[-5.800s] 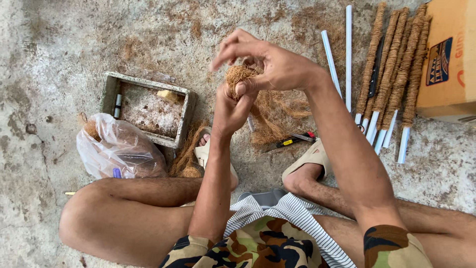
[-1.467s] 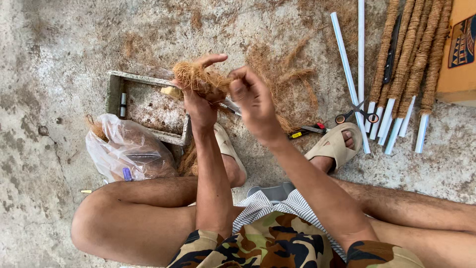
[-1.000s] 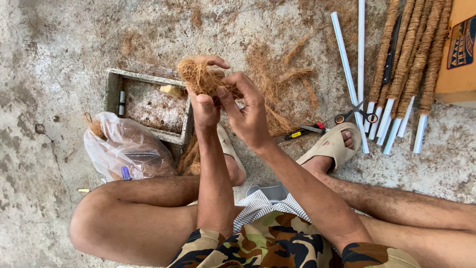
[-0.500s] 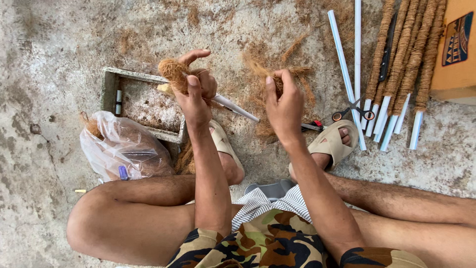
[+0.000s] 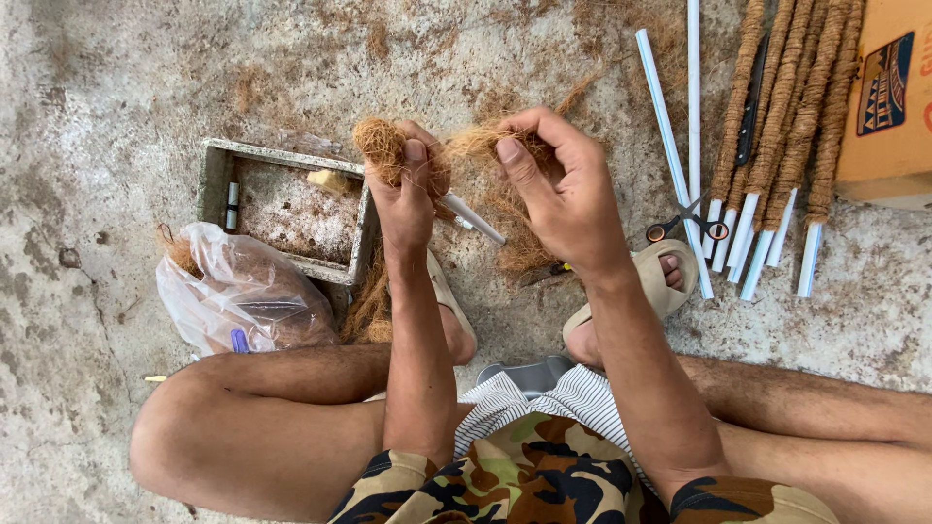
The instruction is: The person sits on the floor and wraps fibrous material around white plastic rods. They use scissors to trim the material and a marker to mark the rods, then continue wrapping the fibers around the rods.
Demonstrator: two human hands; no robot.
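Here, the scene ran as follows:

Floor: the rough grey concrete floor [image 5: 116, 87] carried everything, strewn with loose brown fibre scraps.

Person: seated on that floor with knees bent, in camouflage shorts and beige sandals, both bare forearms raised over the work.

Box: an orange-brown cardboard box [image 5: 888, 107] stood at the right edge.

Finished poles: a row of white plastic pipes wrapped in brown coir [image 5: 791, 126] lay just beside the box, with bare white pipes [image 5: 670, 146] and a pair of scissors [image 5: 687, 225] next to them.

Tray: a shallow grey rectangular tray [image 5: 216, 173] sat left of the hands, near a clear plastic bag of brown fibre [image 5: 243, 301].

Step in hand: by my judgement, coir was being teased out and wound onto one pipe; the wrap looked only begun at the pipe's top.

Next move: it would likely call for drawing the strand taut and laying it snugly around the pipe without letting the tuft slip.

Right hand [image 5: 568, 199]: fingers [image 5: 512, 155] were pinched together on a strand of the loose brown coconut fibre [image 5: 481, 146], which stretched between the two hands.

Left hand [image 5: 408, 199]: fingers were clamped around the fibre tuft and the thin white plastic pipe [image 5: 476, 219], whose bare end stuck out below, toward the right hand.
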